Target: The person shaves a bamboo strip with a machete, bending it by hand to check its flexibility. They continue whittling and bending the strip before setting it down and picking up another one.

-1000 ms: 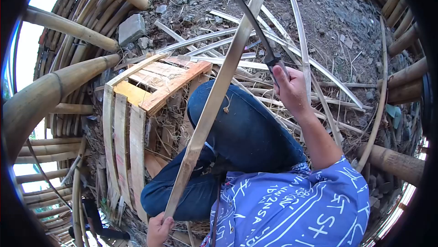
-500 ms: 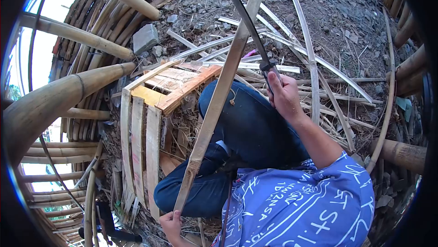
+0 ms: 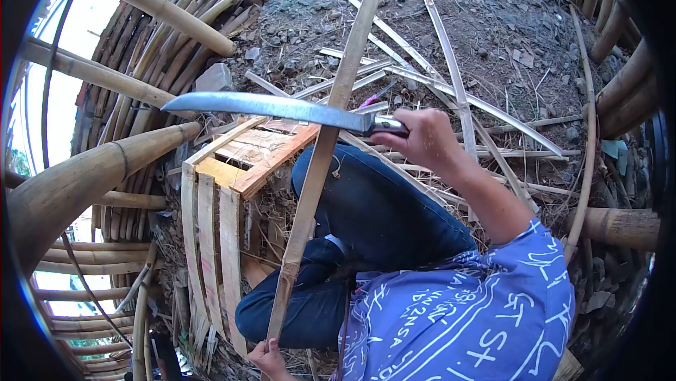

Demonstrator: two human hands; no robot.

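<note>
Knife (image 3: pixel 274 108), one, is clasped in the right hand (image 3: pixel 422 138) across one bamboo slat (image 3: pixel 320 155), whose lower end is gripped by the left hand (image 3: pixel 267 360).

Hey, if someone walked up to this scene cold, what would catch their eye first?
Most likely the long knife, held level across the middle by the right hand, its blade crossing a bamboo slat that slants up from the left hand at the bottom edge. Next come the blue printed shirt at lower right and the thick bamboo poles stacked on the left.
</note>
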